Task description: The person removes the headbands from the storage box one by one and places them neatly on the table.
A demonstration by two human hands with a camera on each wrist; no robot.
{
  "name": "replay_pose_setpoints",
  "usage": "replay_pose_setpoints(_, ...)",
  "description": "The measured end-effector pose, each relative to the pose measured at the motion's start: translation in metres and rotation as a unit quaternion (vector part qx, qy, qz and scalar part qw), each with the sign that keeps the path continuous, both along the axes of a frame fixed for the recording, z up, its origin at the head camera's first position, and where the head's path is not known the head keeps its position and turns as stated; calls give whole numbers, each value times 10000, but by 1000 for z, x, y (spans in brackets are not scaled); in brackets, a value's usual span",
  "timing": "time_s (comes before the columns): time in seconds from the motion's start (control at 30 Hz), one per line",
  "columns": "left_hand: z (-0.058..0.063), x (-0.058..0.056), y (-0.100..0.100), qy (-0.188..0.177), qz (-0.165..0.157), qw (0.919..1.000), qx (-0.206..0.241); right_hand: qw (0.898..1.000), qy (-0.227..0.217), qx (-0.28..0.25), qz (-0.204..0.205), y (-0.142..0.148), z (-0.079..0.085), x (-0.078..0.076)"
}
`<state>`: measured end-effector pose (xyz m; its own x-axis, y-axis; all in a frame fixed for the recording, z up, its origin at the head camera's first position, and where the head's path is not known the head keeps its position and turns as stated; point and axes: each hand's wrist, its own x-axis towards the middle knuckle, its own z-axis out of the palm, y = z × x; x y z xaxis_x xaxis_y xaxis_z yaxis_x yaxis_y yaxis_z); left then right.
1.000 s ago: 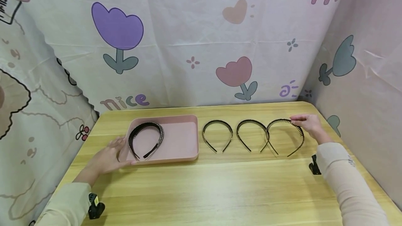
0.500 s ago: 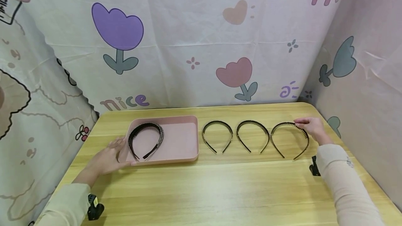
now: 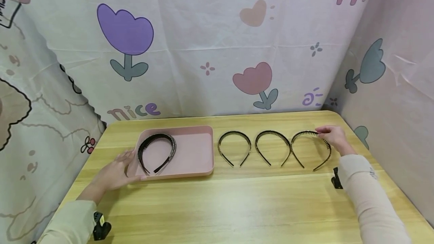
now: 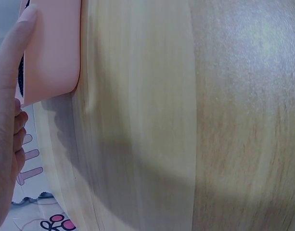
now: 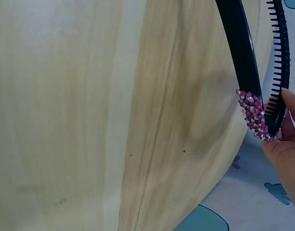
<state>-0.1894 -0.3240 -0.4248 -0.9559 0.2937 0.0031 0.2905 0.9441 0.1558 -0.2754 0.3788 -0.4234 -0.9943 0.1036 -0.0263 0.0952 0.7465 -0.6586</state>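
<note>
In the head view my left hand (image 3: 113, 172) grips the left end of a pink tray (image 3: 200, 170), thumb along its front wall and fingers at its left side. Several black headbands (image 3: 158, 134) lie bunched together in the tray's left half. At the right, my right hand (image 3: 333, 138) pinches the upper right of a toothed black headband (image 3: 298, 135), its ends towards me. The right wrist view shows pink and clear rhinestones (image 5: 253, 113) on this headband beside the thumb. Its left side meets the neighbouring headband (image 3: 271, 131) in the head view.
Another toothed headband (image 3: 234, 133) lies between the tray and the neighbouring headband, forming a row on the wooden table (image 3: 230, 214). A printed cloth (image 3: 190, 29) hangs behind the table and along both sides.
My right hand has shifted its headband slightly right and towards me, so it overlaps its neighbour less. My left hand has stayed at the tray.
</note>
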Motion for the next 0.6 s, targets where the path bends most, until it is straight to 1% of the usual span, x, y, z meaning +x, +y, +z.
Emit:
replay_pose_setpoints(0.23, 0, 1, 1, 3, -2, 10000, 2, 9986, 185, 479, 80, -3, -7, -1)
replay_pose_setpoints(0.37, 0, 1, 1, -15, 22, 10000, 1, 9974, 355, 623, 109, -6, -12, -1)
replay_pose_setpoints(0.47, -1, 1, 0, -13, 45, 10000, -12, 9968, 471, 630, 116, -9, -13, -1)
replay_pose_setpoints(0.6, -2, 0, -1, -4, 68, 10000, -44, 9969, 516, 586, 9, -14, -13, 0)
